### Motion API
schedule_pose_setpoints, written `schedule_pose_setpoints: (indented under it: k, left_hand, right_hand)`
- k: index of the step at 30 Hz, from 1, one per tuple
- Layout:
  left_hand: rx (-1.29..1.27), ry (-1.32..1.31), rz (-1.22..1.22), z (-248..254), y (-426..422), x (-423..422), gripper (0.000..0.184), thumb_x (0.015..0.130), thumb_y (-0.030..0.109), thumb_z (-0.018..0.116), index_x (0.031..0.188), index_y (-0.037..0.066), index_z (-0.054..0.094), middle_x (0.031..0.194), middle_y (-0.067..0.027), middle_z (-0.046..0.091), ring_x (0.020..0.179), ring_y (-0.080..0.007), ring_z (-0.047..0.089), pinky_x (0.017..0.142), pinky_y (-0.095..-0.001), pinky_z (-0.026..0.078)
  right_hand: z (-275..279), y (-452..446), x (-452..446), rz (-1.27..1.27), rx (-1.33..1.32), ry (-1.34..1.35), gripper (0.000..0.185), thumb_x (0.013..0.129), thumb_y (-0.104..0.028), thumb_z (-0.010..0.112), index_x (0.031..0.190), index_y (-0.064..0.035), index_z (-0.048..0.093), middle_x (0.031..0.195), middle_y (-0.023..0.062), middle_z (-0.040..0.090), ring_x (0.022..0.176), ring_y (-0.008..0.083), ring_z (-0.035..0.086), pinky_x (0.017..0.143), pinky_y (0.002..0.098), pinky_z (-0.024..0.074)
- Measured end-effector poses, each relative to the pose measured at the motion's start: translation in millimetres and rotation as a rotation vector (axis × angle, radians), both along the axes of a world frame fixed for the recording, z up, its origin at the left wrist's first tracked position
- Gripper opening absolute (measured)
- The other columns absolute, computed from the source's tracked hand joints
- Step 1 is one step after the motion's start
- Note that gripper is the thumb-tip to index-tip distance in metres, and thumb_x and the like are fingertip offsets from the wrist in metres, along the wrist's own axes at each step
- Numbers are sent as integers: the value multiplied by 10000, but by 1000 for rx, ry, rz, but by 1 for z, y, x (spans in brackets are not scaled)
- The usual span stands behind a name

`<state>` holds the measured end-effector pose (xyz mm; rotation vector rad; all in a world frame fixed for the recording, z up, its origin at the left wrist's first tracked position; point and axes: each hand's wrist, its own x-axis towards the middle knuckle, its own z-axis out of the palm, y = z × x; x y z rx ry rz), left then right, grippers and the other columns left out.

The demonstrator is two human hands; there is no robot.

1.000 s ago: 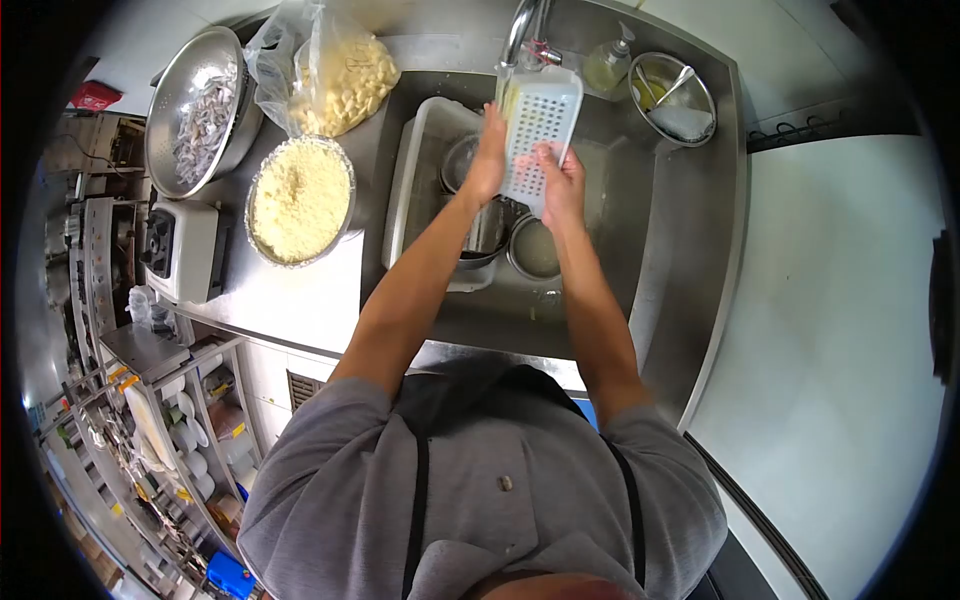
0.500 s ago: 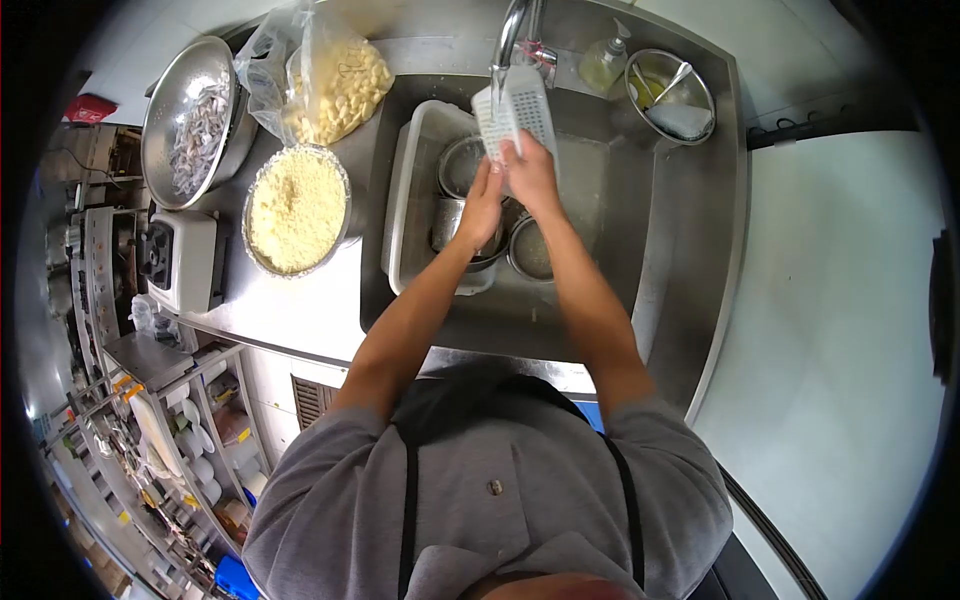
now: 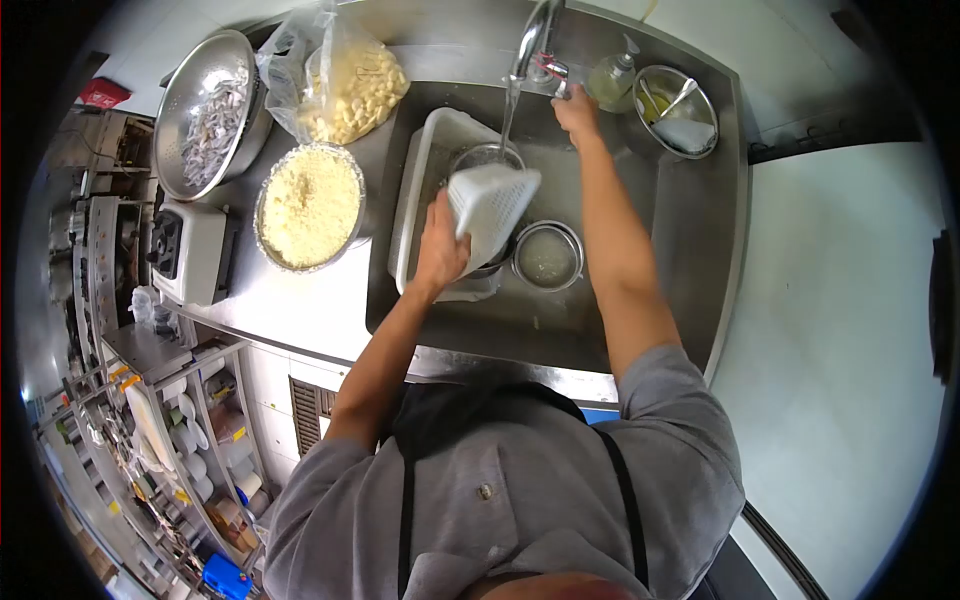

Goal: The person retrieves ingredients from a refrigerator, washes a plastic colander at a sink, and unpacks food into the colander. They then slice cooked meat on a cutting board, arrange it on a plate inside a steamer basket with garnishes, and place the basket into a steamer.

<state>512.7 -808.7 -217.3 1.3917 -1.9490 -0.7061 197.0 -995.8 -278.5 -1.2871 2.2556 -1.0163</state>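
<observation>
My left hand (image 3: 441, 245) grips a white perforated plastic basket (image 3: 490, 208) by its near left side, holding it tilted over the sink (image 3: 625, 250). Water runs from the curved metal tap (image 3: 528, 42) just behind the basket. My right hand (image 3: 577, 115) reaches to the tap and has its fingers on the tap handle (image 3: 556, 68). Beneath the basket, a white plastic tub (image 3: 408, 225) in the sink holds metal containers, partly hidden. A round metal bowl (image 3: 547, 257) with cloudy water sits to the right of the tub.
Left on the counter are a colander (image 3: 180, 120) of greyish seafood-like pieces, a plastic bag (image 3: 350, 95) of pale cloves, a bowl of pale minced food (image 3: 310, 210) and a white appliance (image 3: 190, 250). A soap bottle (image 3: 610, 80) and a metal bowl (image 3: 678, 90) stand behind right.
The basket has come down and left from under the tap, now in my left hand alone. My right hand has let go of it and moved up to the tap handle.
</observation>
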Motion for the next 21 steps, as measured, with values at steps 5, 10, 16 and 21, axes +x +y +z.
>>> schedule_pose_setpoints:
  k: [5, 10, 16, 21]
  left_hand:
    - [79, 37, -208, 53, 50, 44, 814, 714, -85, 604, 1449, -37, 256, 1243, -309, 452, 1142, -508, 462, 1000, -484, 411]
    - [3, 45, -204, 72, 78, 74, 788, 693, -86, 592, 1428, -34, 311, 1358, -272, 432, 1218, -459, 453, 1039, -454, 398]
    - [-172, -29, -182, 85, 102, 102, 843, 612, -86, 602, 1418, -11, 368, 1422, -193, 442, 1282, -378, 428, 1086, -437, 359]
    - [-297, -29, -232, 72, 126, 118, 844, 622, 41, 700, 1410, -5, 400, 1458, -158, 425, 1301, -391, 409, 1081, -476, 355]
  right_hand:
    - [52, -8, 9, -95, 222, -544, 408, 744, -279, 739, 1056, -34, 646, 1007, 104, 636, 929, 231, 584, 727, 424, 505]
    - [65, 31, 19, -137, -6, -911, 479, 749, -269, 763, 1140, -56, 587, 1123, 113, 545, 939, 221, 533, 735, 375, 500]
    - [140, 187, 93, 457, -121, -654, 361, 789, -256, 756, 1066, -80, 606, 1117, 56, 562, 969, 161, 529, 825, 298, 449]
    - [224, 332, 203, 980, -314, 239, 310, 739, -122, 720, 996, -13, 584, 948, 118, 586, 897, 306, 586, 807, 365, 480]
